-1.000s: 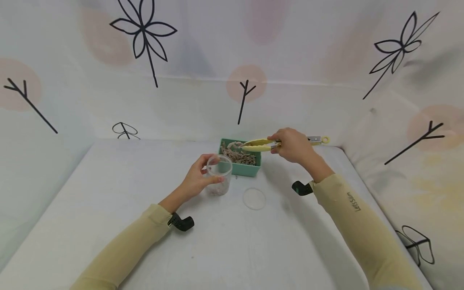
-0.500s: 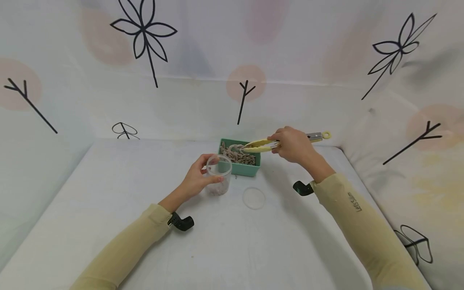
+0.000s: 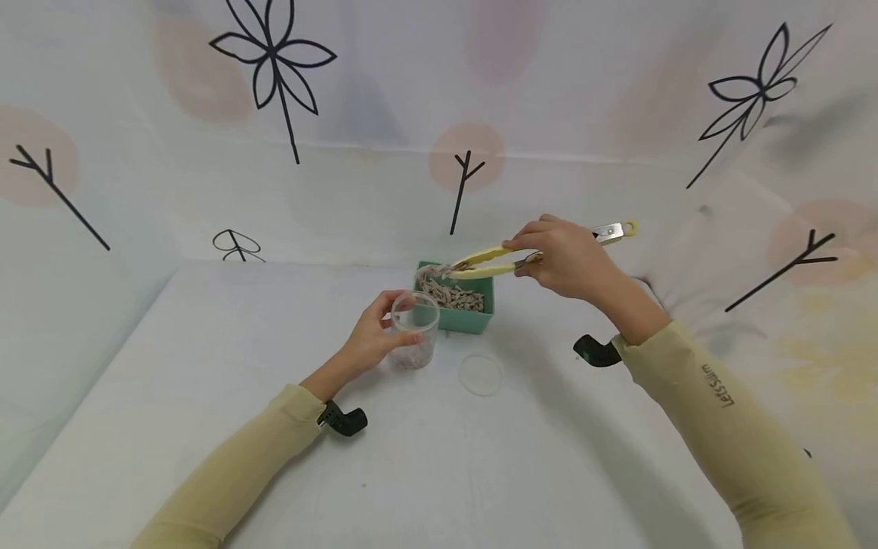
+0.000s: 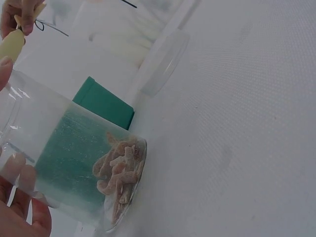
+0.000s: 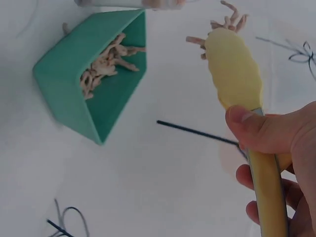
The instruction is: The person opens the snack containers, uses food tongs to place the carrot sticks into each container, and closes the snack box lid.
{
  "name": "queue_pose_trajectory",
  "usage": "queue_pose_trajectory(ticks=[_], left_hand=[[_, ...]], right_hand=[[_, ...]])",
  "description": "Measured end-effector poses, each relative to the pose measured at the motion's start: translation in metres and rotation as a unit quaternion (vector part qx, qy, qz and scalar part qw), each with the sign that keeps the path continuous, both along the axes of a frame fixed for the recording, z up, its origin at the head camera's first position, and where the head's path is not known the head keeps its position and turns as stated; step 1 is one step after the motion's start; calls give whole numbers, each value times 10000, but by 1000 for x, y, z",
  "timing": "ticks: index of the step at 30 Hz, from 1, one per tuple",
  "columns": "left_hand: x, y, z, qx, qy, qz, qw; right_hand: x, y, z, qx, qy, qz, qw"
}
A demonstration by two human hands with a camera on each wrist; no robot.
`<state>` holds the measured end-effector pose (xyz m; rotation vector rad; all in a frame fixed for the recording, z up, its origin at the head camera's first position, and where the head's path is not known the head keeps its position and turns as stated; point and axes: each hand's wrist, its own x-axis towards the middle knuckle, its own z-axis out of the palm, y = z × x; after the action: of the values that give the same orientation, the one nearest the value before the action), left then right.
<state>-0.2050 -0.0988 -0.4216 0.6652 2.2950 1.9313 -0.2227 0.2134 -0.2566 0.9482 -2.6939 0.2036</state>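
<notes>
My left hand (image 3: 366, 343) holds a clear plastic cup (image 3: 424, 326), thumb and fingers around its sides. Several brownish, shredded-looking strips (image 4: 121, 173) lie at the cup's bottom in the left wrist view. In my right hand (image 3: 565, 259) is a pair of yellow-tipped tongs (image 5: 236, 69), the thumb on one arm and fingers on the other. Their tips pinch a small bunch of strips (image 5: 232, 17), raised above the green box (image 3: 466, 320). More of the same strips (image 3: 453, 296) fill part of that box, just behind and right of the cup.
A round clear lid (image 3: 482, 375) lies flat on the white-covered table (image 3: 411, 473), in front of the green box. A small crumb (image 5: 65, 28) sits beside the box. Patterned cloth (image 3: 357, 206) walls in the back and sides.
My right hand has risen and moved right, bringing the tongs up with strips pinched in their tips. The left hand and the cup stay where they were.
</notes>
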Motion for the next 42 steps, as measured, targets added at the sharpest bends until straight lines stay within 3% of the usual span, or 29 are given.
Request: queue_pose_trajectory(ticks=[6,12,15,21,29,35,42], left_hand=[[-1,0,1,-6,-44,-1,10000],[-2,0,0,-83,-119,32,9999],[-2,0,-1,-75,-110,11,9999],[-3,1,-2,-88,-146,24,9999],[-3,0,0,-5,-122,35,9999],[-2,-1,0,69,-88,22,9999],[-3,1,-1,23,-61,30,10000]], right_hand=[[7,-14,15,534,613,976,9919],[17,-41,27,1628,1176,1366,9701],[22,-56,31,2160,1651,1551,9497],[37,-83,33,3217,2635,1723,8930],[45,-102,27,3546,3210,1839,8587],[46,-109,17,3711,3404,1860,8437],[46,-113,1,3863,3236,1923,8421]])
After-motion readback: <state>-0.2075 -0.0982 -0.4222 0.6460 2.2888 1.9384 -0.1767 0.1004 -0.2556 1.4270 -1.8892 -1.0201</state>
